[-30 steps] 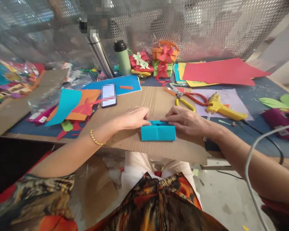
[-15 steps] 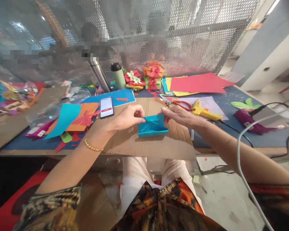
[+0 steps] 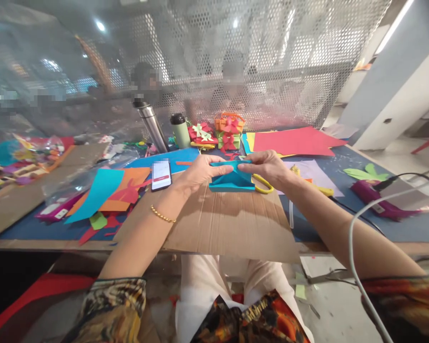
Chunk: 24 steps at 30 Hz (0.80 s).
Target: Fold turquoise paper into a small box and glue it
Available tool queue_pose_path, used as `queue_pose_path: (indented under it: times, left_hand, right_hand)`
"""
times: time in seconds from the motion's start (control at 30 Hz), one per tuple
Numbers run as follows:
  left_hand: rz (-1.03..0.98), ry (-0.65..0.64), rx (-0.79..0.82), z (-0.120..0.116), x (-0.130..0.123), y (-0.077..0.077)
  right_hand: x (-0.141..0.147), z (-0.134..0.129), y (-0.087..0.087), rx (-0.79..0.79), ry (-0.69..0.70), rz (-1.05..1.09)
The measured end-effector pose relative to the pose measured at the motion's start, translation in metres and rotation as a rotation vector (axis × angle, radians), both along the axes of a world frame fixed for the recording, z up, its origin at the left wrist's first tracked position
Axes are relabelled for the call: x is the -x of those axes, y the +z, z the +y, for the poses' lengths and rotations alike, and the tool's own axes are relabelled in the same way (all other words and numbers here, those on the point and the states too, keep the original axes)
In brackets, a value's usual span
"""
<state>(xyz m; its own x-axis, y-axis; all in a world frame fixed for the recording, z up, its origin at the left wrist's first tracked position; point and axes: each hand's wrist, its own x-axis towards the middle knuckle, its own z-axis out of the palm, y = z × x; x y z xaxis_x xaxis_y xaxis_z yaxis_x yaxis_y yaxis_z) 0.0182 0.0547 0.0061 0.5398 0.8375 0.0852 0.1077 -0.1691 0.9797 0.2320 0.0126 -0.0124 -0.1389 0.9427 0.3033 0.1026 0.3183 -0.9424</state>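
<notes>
A small blue folded paper box point(image 3: 232, 182) is held above the brown cardboard sheet point(image 3: 221, 219). My left hand point(image 3: 203, 172) pinches its far edge on the left, thumb laid along the rim. From the right, my right hand point(image 3: 266, 166) pinches the same edge, the two thumbs nearly meeting. The box's near side hangs free and its inside faces me. Just right of the box shows the yellow handle loop of scissors point(image 3: 263, 185); the rest of them is hidden. A yellow glue gun point(image 3: 323, 190) lies partly behind my right forearm.
A phone point(image 3: 161, 175) and a blue paper strip point(image 3: 96, 193) lie on the left. Behind stand a steel flask point(image 3: 153, 126), a green bottle point(image 3: 180, 132) and small paper baskets point(image 3: 229, 129). Red paper point(image 3: 293, 141) lies back right; a white cable point(image 3: 351, 247) hangs at the right.
Both hands have raised the blue box slightly and moved closer together along its far edge. My right hand now pinches the top edge instead of the right corner. The view has tilted up.
</notes>
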Motion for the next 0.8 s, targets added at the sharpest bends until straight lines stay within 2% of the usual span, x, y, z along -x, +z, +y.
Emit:
queue_pose_path:
  times: [0.07,0.13,0.27,0.33,0.47,0.6,0.8]
  left_hand:
    - [-0.004,0.036,0.084,0.000,-0.006,-0.007]
    - [0.016,0.068,0.089,-0.002,-0.008,-0.011]
    - [0.079,0.105,-0.041,-0.005,-0.002,-0.013]
    - [0.094,0.121,-0.092,-0.005,0.002,-0.015]
    - [0.114,0.109,-0.090,-0.005,0.006,-0.020]
    - [0.108,0.101,-0.054,-0.009,0.004,-0.022]
    - [0.114,0.061,-0.046,-0.016,0.001,-0.018]
  right_hand:
    - [-0.001,0.002,-0.006,0.028,0.018,-0.002]
    - [-0.003,0.003,-0.013,0.035,0.027,-0.048]
    - [-0.006,-0.002,-0.019,-0.011,0.024,-0.188]
    - [-0.007,-0.006,-0.017,-0.005,0.028,-0.173]
    - [-0.006,-0.011,-0.012,0.034,-0.039,-0.066]
    - [-0.005,-0.011,-0.014,-0.049,-0.052,-0.200]
    - [-0.007,-0.007,-0.023,-0.032,-0.032,-0.246]
